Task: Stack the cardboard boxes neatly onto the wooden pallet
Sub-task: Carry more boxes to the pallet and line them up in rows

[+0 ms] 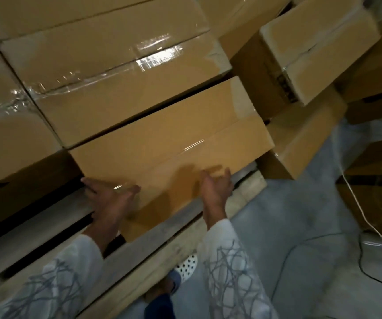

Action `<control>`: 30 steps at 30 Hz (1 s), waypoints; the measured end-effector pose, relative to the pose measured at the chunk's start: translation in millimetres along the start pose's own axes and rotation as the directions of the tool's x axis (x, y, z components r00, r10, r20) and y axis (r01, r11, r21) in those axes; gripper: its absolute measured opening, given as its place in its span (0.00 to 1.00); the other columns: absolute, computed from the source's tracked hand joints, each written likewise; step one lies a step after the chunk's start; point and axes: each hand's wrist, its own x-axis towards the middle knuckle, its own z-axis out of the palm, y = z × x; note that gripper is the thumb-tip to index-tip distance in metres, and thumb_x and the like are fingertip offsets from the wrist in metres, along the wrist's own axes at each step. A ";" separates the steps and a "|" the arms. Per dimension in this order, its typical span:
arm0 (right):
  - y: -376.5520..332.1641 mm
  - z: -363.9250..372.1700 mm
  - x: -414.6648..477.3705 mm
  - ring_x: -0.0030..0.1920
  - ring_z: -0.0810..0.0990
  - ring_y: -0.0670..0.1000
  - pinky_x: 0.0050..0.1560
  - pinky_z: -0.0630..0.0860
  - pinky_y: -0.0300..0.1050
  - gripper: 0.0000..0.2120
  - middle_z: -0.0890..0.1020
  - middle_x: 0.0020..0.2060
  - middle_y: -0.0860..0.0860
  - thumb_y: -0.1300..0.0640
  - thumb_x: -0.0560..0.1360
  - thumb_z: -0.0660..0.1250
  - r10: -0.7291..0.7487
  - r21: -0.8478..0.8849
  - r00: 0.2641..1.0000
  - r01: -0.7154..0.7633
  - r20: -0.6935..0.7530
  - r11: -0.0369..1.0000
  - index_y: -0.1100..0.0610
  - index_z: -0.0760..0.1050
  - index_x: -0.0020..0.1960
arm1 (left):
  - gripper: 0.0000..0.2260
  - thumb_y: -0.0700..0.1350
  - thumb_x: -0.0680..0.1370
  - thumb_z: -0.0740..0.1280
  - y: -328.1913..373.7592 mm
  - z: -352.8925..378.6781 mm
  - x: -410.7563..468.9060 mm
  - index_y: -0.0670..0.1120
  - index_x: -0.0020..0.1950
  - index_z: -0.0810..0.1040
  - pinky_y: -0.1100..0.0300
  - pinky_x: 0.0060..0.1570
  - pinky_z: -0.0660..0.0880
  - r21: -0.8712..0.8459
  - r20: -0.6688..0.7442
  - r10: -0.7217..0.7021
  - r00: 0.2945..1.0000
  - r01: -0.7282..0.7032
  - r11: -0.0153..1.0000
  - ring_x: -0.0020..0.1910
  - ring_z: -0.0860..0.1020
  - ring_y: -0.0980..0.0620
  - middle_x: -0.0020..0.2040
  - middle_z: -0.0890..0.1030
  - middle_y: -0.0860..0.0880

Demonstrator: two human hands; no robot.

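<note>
Cardboard box (169, 143) lies flat at the near edge of the wooden pallet (162, 238), a narrow gap from the taped stacked boxes (116, 65). Left hand (109, 196): grip spread, fingers straight against the box's near-left corner. Right hand (215, 187): grip spread, fingers relaxed at the box's near edge; contact unclear. Loose boxes (312, 54) are piled to the right.

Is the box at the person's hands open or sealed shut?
Sealed shut: the box has flat top flaps with glossy tape along their seam.
</note>
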 end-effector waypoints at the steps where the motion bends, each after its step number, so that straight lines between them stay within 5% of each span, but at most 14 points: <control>1: -6.7 -4.0 12.9 0.79 0.62 0.61 0.75 0.67 0.59 0.42 0.55 0.82 0.56 0.50 0.77 0.73 -0.014 -0.028 1.000 0.014 -0.019 1.000 0.49 0.53 0.84 | 0.63 0.53 0.69 0.82 3.8 3.5 2.3 0.47 0.82 0.32 0.35 0.76 0.59 0.002 -0.018 -0.014 1.000 0.014 1.000 0.80 0.57 0.37 0.83 0.49 0.42; 8: -33.5 -20.6 71.0 0.73 0.68 0.63 0.70 0.72 0.62 0.44 0.54 0.81 0.55 0.48 0.76 0.74 0.023 -0.090 0.998 -0.027 -0.050 0.996 0.46 0.52 0.83 | 0.69 0.57 0.64 0.83 25.9 22.9 10.3 0.46 0.82 0.32 0.35 0.77 0.56 0.017 -0.160 -0.139 0.977 0.143 0.990 0.81 0.52 0.40 0.83 0.48 0.43; 15: -38.2 -46.2 113.1 0.79 0.60 0.63 0.73 0.69 0.66 0.57 0.52 0.82 0.55 0.46 0.68 0.83 0.026 0.030 0.998 -0.025 -0.050 0.999 0.44 0.49 0.84 | 0.71 0.57 0.59 0.85 38.7 32.6 -0.4 0.45 0.83 0.34 0.38 0.77 0.54 -0.027 -0.246 -0.176 0.953 0.175 0.984 0.81 0.52 0.41 0.83 0.48 0.43; 21: -32.6 -42.8 126.5 0.80 0.59 0.60 0.75 0.67 0.65 0.56 0.55 0.82 0.51 0.48 0.64 0.85 -0.099 0.024 0.995 0.099 -0.014 0.995 0.42 0.55 0.83 | 0.71 0.61 0.59 0.85 39.4 33.8 -5.7 0.44 0.82 0.36 0.37 0.77 0.53 -0.040 -0.252 -0.132 0.959 0.126 0.991 0.81 0.51 0.43 0.83 0.49 0.44; 30: -29.8 -33.9 116.2 0.81 0.55 0.63 0.75 0.66 0.63 0.53 0.47 0.83 0.53 0.49 0.72 0.80 -0.091 -0.117 0.996 0.091 0.007 0.989 0.44 0.49 0.84 | 0.64 0.57 0.61 0.85 39.4 32.1 -5.1 0.44 0.83 0.45 0.38 0.74 0.56 -0.047 -0.342 -0.130 0.931 0.121 0.991 0.79 0.57 0.41 0.81 0.56 0.43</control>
